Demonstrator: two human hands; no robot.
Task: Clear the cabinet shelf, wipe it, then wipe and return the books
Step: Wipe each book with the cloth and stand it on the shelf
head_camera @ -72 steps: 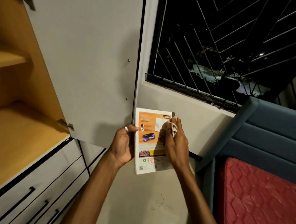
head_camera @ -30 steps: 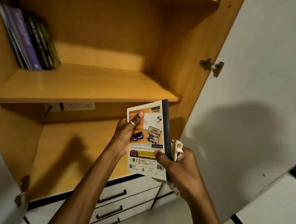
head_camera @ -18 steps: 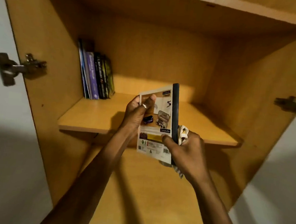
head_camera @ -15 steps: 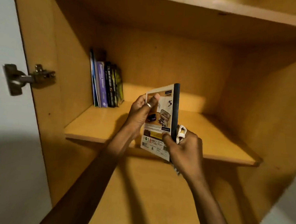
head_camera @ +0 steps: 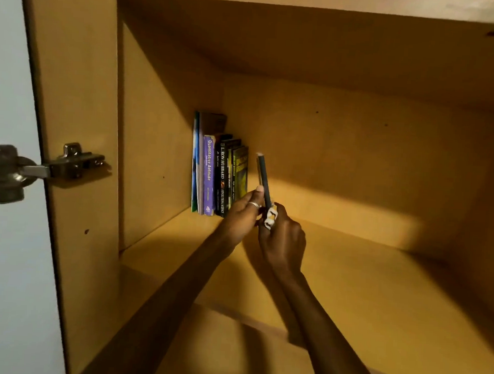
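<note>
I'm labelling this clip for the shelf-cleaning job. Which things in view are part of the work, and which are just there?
Part of the job:
- notebook, spine toward the camera, held by the left hand and right hand
- white cloth in the right hand
- row of books standing at the shelf's left end
- cabinet shelf

Just there:
- door hinge
- cabinet door

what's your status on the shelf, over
Both hands grip notebook, upright, edge-on. Cloth in right. Gap beside shelved books open.

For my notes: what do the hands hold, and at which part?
Both hands hold the notebook at its lower end; the right also holds a cloth.
</note>
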